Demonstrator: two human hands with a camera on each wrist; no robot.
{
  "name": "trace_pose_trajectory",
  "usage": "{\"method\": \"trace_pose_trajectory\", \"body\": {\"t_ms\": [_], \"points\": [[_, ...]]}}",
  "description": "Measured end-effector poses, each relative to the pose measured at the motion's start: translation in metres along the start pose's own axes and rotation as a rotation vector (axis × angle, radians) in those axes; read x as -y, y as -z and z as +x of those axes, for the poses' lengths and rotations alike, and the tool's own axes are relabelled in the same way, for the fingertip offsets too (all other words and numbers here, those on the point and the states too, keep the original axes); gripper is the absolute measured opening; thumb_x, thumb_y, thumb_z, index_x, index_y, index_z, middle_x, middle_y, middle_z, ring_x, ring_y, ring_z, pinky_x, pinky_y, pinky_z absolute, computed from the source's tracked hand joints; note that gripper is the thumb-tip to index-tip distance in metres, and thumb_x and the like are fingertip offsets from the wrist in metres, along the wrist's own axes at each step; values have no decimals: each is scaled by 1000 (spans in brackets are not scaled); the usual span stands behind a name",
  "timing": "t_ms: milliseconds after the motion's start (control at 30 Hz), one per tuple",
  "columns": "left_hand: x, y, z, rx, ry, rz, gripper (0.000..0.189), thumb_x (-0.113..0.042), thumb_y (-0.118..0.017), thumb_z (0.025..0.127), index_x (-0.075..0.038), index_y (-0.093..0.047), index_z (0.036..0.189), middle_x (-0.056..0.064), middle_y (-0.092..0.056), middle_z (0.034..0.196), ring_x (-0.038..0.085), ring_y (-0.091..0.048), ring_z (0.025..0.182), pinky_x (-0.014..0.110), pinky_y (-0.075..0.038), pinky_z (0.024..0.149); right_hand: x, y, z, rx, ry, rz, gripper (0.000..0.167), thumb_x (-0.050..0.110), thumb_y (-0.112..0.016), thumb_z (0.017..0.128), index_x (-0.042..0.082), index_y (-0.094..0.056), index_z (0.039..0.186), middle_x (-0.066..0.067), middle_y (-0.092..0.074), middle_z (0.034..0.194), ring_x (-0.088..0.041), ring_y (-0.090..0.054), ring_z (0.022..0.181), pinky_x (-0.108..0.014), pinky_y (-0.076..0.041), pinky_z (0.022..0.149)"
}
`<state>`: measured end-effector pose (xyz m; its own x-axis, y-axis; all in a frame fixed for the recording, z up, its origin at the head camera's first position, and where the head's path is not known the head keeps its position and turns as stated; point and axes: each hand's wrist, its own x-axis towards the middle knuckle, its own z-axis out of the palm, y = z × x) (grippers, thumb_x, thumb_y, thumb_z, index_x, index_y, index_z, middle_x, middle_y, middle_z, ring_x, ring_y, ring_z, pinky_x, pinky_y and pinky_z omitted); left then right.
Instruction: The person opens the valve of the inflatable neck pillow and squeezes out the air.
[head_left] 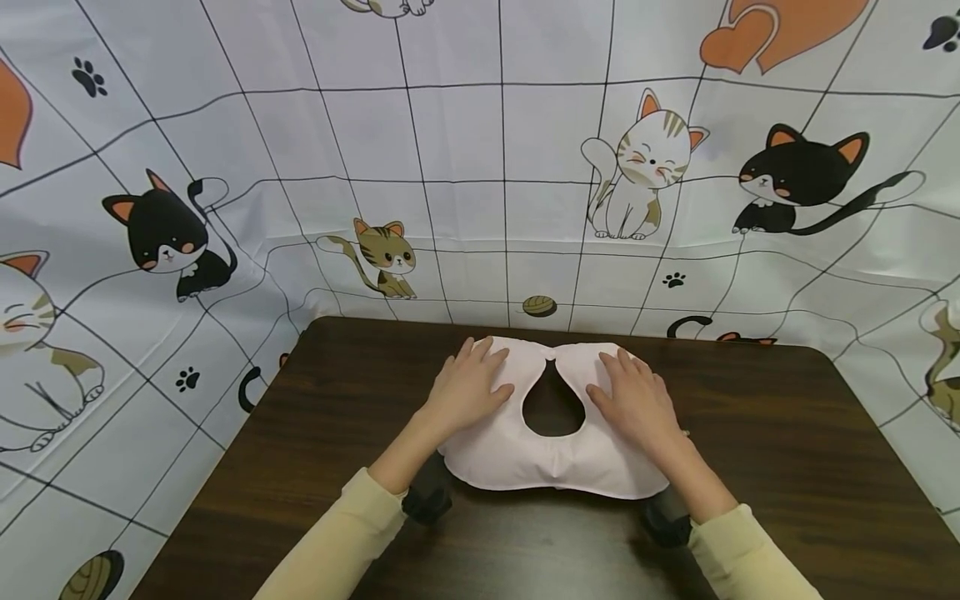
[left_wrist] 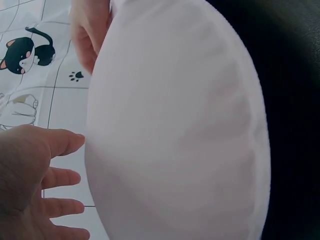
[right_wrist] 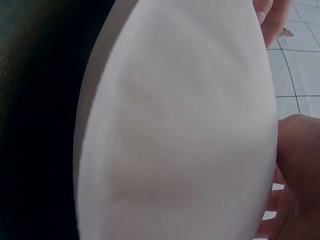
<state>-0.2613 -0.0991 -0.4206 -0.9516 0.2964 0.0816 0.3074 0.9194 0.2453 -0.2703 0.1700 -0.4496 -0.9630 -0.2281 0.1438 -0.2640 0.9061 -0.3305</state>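
Observation:
A pale pink U-shaped neck pillow [head_left: 555, 462] lies on the dark wooden table, its two ends meeting at the far side around a teardrop-shaped hole. My left hand [head_left: 467, 387] rests on the pillow's left arm, fingers spread and pointing away. On the opposite arm rests my right hand [head_left: 633, 396], its fingers spread too. The left wrist view shows the pillow's puffed side [left_wrist: 175, 125] with a seam along one edge and the left fingertips right at its other edge. In the right wrist view, the pillow [right_wrist: 185, 125] hides part of the right hand [right_wrist: 300, 170].
The dark brown table [head_left: 780, 433] has rounded far corners. Behind and to the left hangs a white gridded cloth [head_left: 465, 133] printed with cartoon cats, paws and hearts. Dark wrist-camera mounts [head_left: 427, 504] sit under both wrists, near the pillow's front edge.

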Motion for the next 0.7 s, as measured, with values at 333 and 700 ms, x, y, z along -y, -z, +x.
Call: {"method": "trace_pose_trajectory", "body": {"t_ms": [333,700], "points": [[6,-13,-3,0,-22,9,55,-36,-65,99,-12,-57,147,18,-44,157,47,-34,146,64,-33,112,1,-8,-2,5,9,-30,57,31,-63,100,-4,-53,144,-33,-42,151,-54,-40,137,-68,-32,108],[5,-17,-7,14,-25,-9,54,-36,-64,99,-11,-58,146,20,-44,156,47,-34,146,65,-31,112,1,-11,-6,-12,22,-56,55,29,-65,98,-3,-55,141,-32,-46,148,-52,-43,134,-69,-33,106]]}}
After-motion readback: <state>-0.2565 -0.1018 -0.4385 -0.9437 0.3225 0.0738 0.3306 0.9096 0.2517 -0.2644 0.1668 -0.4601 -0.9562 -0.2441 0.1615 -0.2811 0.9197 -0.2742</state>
